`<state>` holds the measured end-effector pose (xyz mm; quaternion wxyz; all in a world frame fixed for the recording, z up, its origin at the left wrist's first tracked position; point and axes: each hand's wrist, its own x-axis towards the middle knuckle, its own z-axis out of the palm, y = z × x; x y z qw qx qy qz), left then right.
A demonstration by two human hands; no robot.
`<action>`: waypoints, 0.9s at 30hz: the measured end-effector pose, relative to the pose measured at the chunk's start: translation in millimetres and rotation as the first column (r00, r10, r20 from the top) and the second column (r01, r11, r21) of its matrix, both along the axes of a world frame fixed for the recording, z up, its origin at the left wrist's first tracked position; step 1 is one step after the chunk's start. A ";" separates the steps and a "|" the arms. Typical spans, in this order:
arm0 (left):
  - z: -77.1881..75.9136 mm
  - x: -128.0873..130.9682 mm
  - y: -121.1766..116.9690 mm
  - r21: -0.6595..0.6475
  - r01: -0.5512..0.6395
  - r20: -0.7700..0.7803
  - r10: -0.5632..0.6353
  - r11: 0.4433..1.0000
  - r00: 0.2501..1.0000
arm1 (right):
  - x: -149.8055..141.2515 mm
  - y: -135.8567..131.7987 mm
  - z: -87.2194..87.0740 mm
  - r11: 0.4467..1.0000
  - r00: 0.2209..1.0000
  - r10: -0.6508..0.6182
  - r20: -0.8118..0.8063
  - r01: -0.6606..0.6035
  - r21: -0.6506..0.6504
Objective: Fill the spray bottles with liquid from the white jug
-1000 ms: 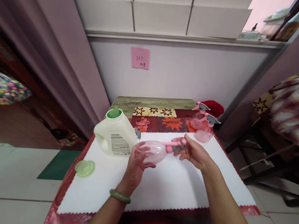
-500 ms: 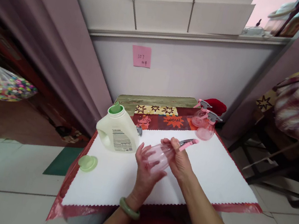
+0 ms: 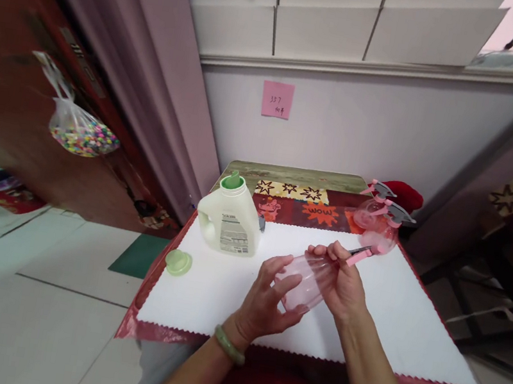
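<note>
A clear pink spray bottle (image 3: 304, 285) lies tilted between my hands above the white mat, its pink and grey trigger head pointing right and away from me. My left hand (image 3: 269, 298), with a green bangle at the wrist, grips the bottle's body near its base. At the neck end, my right hand (image 3: 342, 283) is closed round the bottle just below the trigger. To the left stands a large cream jug (image 3: 236, 224) with an open green spout. Its pale green cap (image 3: 178, 262) rests on the mat in front of it.
Two more pink spray bottles (image 3: 379, 231) stand at the table's back right, beside a red object (image 3: 405, 195). A white mat (image 3: 200, 300) covers much of the table. Behind is a wall with a pink note (image 3: 277, 100); a bag of colourful beads (image 3: 83, 135) hangs at left.
My view has turned left, so the whole scene sits further right. Fingers of my left hand have shifted over the bottle's base; both hands still hold it.
</note>
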<state>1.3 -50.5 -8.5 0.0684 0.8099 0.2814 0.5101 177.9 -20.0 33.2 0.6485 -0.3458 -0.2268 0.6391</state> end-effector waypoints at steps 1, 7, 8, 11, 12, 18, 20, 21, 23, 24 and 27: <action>0.8 0.4 -1.7 -0.031 0.013 0.020 -0.013 0.999 1.000 | -0.2 -0.6 -0.5 1.000 1.000 -0.002 -0.002 0.002 0.001; -3.5 9.0 -15.2 -0.636 0.408 0.616 0.112 0.655 0.780 | -6.5 -7.0 0.3 0.993 0.991 0.044 0.125 -0.057 0.100; -3.3 9.2 -15.7 -0.681 0.559 0.694 0.173 0.473 0.699 | -7.9 -7.8 1.4 0.992 0.988 0.056 0.141 -0.071 0.106; -0.6 6.1 -12.7 -0.607 0.776 0.729 0.269 -0.172 0.630 | -12.5 -7.9 5.6 0.993 0.989 0.064 0.137 -0.077 0.094; 0.3 4.9 -11.1 -0.574 0.763 0.713 0.276 -0.298 0.644 | -14.4 -7.0 6.7 0.994 0.992 0.052 0.119 -0.063 0.087; -0.5 9.8 -10.1 -0.701 0.584 0.712 0.373 0.409 0.594 | -24.2 8.0 6.3 0.990 0.991 -0.133 -0.032 0.131 -0.045; -0.9 12.0 -11.2 -0.668 0.405 0.667 0.260 0.624 0.698 | -25.1 13.3 5.2 0.984 0.985 -0.169 -0.032 0.167 -0.067; -0.1 12.4 -11.2 -0.652 0.342 0.626 0.227 0.676 0.746 | -25.0 15.1 5.2 0.984 0.985 -0.166 -0.036 0.163 -0.065; 3.9 11.3 -9.3 -0.675 0.305 0.590 0.244 0.672 0.770 | -23.7 17.3 6.5 0.991 0.991 -0.126 -0.048 0.125 -0.038; 6.9 9.7 -7.6 -0.717 0.353 0.603 0.280 0.601 0.747 | -22.6 17.9 7.8 0.996 0.995 -0.092 -0.043 0.091 -0.016; 15.7 3.2 -1.5 -0.757 0.653 0.616 0.340 0.009 0.710 | -18.2 18.9 13.2 0.998 0.999 0.044 0.010 -0.045 0.042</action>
